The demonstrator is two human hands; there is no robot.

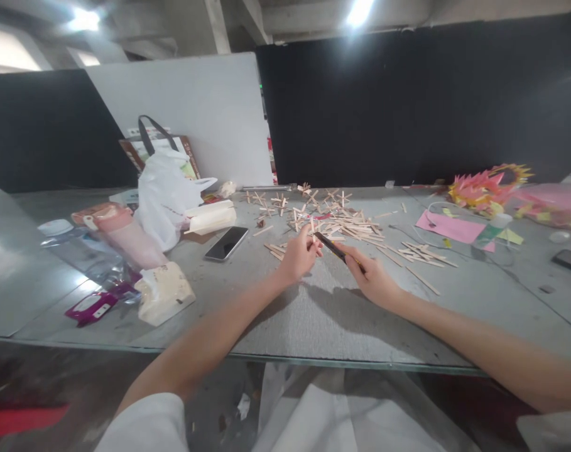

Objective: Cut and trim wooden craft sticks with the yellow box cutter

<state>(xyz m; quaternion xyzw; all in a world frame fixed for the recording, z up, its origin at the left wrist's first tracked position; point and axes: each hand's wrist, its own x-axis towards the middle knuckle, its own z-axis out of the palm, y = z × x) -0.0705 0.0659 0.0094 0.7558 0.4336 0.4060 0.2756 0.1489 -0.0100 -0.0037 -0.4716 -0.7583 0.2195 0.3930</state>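
Wooden craft sticks (348, 224) lie in a loose heap near the middle of the grey table (323, 314), with several small glued crosses scattered just behind them. The left hand (297, 256) rests at the near edge of that heap, fingers drawn together, pinching a small stick piece (312, 230) that stands up between thumb and fingertips. The right hand (372, 276) lies just beside it, closed around a slim dark tool (335, 248) whose tip points toward the left hand's fingers; what kind of tool it is cannot be told. Both forearms rest on the table. Left of the hands lies a black smartphone (227, 243), face up, and beyond it a white plastic bag (165, 188), a pink bottle (125, 237) on its side and a tissue pack (165, 292). To the right, well apart, are a pink paper sheet (448, 227) and a bright paper flower (483, 188).
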